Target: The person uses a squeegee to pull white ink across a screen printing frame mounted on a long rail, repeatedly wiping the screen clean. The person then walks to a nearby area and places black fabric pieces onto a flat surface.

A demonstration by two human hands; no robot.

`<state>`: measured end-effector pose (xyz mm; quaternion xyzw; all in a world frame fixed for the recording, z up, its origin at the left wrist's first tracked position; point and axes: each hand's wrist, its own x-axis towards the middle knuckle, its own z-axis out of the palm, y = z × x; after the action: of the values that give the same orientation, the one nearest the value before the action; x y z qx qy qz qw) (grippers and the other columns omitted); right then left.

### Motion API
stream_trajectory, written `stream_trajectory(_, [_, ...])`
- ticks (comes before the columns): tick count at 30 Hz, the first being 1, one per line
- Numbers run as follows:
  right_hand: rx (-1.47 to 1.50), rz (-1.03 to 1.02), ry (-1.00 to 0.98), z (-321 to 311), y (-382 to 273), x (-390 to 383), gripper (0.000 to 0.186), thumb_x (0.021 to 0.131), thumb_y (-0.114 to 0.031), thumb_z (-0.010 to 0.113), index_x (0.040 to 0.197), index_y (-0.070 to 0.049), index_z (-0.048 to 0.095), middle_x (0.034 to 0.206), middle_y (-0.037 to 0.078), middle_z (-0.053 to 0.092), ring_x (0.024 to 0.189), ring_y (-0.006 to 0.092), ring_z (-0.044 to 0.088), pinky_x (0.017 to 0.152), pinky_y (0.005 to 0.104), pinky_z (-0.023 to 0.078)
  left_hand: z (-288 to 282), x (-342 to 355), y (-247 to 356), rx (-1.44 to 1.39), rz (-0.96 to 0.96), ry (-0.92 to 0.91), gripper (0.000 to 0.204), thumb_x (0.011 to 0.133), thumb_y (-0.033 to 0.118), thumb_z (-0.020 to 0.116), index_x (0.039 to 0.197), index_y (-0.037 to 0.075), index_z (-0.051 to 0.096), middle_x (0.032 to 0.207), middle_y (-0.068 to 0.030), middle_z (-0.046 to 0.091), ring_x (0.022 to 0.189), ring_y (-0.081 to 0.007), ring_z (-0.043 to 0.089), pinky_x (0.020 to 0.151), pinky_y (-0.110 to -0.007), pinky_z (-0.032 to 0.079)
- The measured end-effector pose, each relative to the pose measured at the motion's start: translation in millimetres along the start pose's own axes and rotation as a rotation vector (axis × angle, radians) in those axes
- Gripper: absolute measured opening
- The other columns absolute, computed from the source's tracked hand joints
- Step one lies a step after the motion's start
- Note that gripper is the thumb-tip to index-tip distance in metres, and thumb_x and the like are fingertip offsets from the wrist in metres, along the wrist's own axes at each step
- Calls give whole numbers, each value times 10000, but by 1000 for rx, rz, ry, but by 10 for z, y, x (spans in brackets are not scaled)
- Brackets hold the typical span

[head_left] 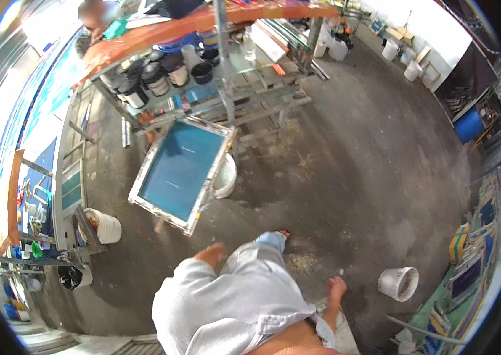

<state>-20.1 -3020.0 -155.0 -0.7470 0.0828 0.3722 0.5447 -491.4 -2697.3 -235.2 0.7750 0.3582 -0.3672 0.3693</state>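
A framed blue screen (182, 168) sits tilted left of centre in the frame, its pale, stained border partly covering a white bucket (225, 180). Its lower corner is near the left hand (212, 254), at lower centre, with a gap between border and fingers; that hand is blurred, so whether its fingers are bent or straight I cannot tell. The right hand (337, 287), lower right of centre, is well apart from the screen, its fingers released and loosely bent. Farther right lies a tipped whitish bucket (397, 284). At upper left, dark-lidded tubs (156, 78) crowd a workbench (253, 83).
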Motion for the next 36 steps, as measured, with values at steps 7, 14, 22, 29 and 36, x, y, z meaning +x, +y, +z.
stream_trajectory(7, [-315, 264, -248, 796, -771, 563, 102, 821, -119, 573, 860, -69, 654, 764, 92, 632, 633, 248, 601, 548, 402, 490, -3103, 1800, 1956, 323, 300, 351, 239, 837, 220, 595, 948, 48, 718, 981, -165, 690, 892, -332, 674, 780, -455, 550])
stream_trajectory(14, [-540, 306, -290, 731, -1643, 2159, 108, 842, -135, 579, 889, -66, 648, 757, 88, 627, 623, 226, 602, 520, 373, 485, -5409, 2168, 3950, -500, 423, 455, 229, 803, 200, 600, 779, -22, 650, 738, -148, 653, 776, -345, 661, 691, -474, 520])
stream_trajectory(22, [-506, 272, -407, 879, -3922, 5002, 121, 866, -154, 585, 921, -63, 641, 748, 84, 622, 611, 201, 604, 488, 339, 478, -5446, 2978, 3278, -440, -271, 156, 260, 739, 200, 606, 920, 63, 733, 954, -139, 714, 892, -322, 687, 776, -427, 537])
stream_trajectory(29, [-457, -152, -249, 2347, -6640, 6658, 197, 946, -195, 535, 1092, -82, 604, 842, 35, 663, 648, 138, 618, 523, 288, 478, -5010, 3477, 2475, -628, -450, -134, 145, 772, 212, 597, 755, 124, 711, 921, -111, 688, 796, -226, 670, 676, -417, 532])
stream_trajectory(36, [-249, 149, -187, 3461, -7027, 7303, 74, 862, -92, 536, 865, -76, 609, 680, 56, 607, 517, 166, 549, 429, 294, 419, -7338, 4920, 3130, -996, -415, 242, 274, 855, 248, 564, 739, 29, 681, 756, -145, 649, 649, -237, 600, 624, -426, 490])
